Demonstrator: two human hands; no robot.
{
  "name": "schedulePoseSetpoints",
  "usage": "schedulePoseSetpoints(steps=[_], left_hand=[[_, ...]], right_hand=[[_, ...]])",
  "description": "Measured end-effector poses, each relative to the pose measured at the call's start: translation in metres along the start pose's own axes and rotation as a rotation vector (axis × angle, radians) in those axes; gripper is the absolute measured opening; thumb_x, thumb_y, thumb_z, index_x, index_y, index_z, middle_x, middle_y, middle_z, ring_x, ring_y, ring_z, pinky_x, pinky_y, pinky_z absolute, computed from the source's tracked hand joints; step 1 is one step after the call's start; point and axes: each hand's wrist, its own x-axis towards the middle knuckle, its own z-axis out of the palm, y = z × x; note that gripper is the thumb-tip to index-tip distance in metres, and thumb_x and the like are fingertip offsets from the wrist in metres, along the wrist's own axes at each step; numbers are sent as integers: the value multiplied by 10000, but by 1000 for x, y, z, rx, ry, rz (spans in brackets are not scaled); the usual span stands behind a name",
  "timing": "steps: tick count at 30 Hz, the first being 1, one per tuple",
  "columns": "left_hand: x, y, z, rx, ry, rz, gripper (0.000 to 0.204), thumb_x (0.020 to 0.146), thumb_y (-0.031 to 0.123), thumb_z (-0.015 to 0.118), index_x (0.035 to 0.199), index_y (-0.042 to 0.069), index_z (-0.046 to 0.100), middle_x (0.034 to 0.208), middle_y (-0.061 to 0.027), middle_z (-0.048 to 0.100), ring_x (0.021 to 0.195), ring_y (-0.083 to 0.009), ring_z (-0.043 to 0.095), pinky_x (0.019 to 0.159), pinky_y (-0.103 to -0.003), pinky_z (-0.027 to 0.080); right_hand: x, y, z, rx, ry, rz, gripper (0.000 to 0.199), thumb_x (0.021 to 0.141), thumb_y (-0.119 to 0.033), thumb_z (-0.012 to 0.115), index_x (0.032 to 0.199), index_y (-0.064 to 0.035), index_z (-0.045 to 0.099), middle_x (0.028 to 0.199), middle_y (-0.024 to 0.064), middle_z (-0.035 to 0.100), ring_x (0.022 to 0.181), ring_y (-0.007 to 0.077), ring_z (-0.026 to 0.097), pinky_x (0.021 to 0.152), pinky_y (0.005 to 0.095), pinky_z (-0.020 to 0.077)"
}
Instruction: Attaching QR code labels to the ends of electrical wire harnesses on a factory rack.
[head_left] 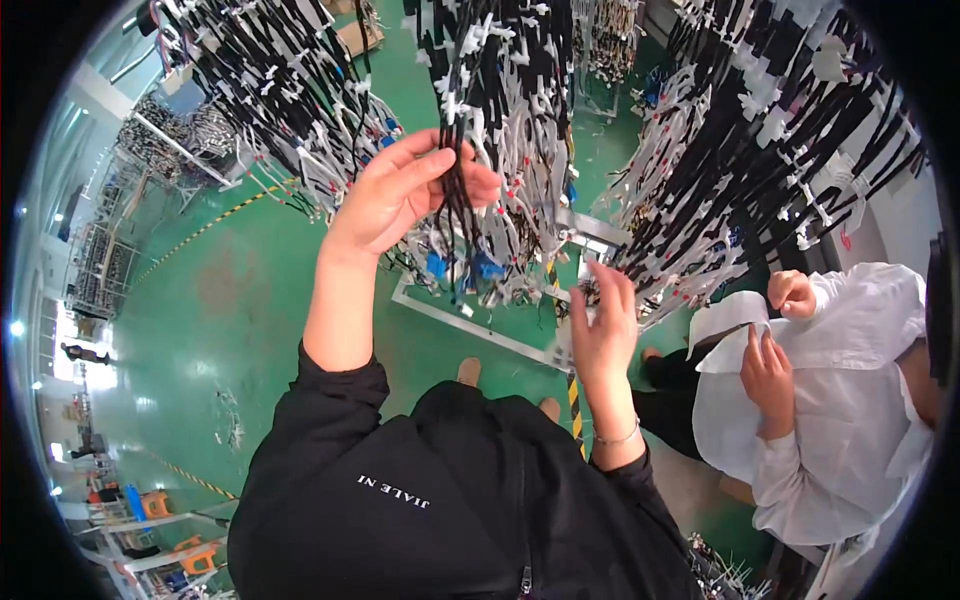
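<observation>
Cables [460,215] in left hand, upper centre of frame

Left hand [390,195], upper centre: narrow, thumb in front and fingers curled behind a slim strand of black cables. The strand hangs down in front of the centre bundle [525,110]; blue connectors [488,266] show near its lower end, but cannot tell whether they belong to it.

Right hand [605,330], right of centre: wide, fingers raised, thumb apart, no grip seen; slightly blurred. Nearest items: metal frame [480,335] and lower edge of the right bundle [740,150]. Contact with either: cannot tell. Bracelet [617,435] on this wrist.

Surroundings: left bundle [275,95] hangs at upper left. All 3 bundles mix black and white strands. Co-worker [830,400] in white, right side of frame, 2 hands at a white sheet [728,315]. Green floor [220,290]; yellow-black tape [215,225] at left. 2 orange stools [155,503], lower left.
</observation>
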Motion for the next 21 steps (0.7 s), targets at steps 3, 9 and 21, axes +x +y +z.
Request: schedulePoseSetpoints(steps=[3, 9, 21], left_hand=[[-1, -2, 6, 33, 7, 6, 220, 1002, 140, 491, 1151, -10, 551, 1152, -252, 643, 1071, -347, 648, 959, -453, 514], [0, -11, 11, 173, 208, -25, 209, 968, 171, 586, 1129, 38, 578, 919, -72, 680, 826, -166, 684, 755, -317, 563], [3, -9, 17, 253, 254, 161, 133, 956, 102, 589, 1044, 2, 588, 931, -39, 664, 872, -118, 645, 747, -245, 519]], right_hand=[[29, -41, 1, 399, -186, -23, 225, 887, -13, 629, 1104, -47, 680, 891, 54, 626, 545, 78, 415, 495, 245, 331], [133, -92, 25, 820, -313, 56, 339, 938, -178, 630, 1213, 20, 619, 856, -24, 621, 626, 20, 494, 538, 173, 381], [175, -100, 10, 867, -568, 221, 156, 875, -162, 678, 802, -25, 672, 710, -20, 638, 572, 44, 529, 498, 198, 393]])
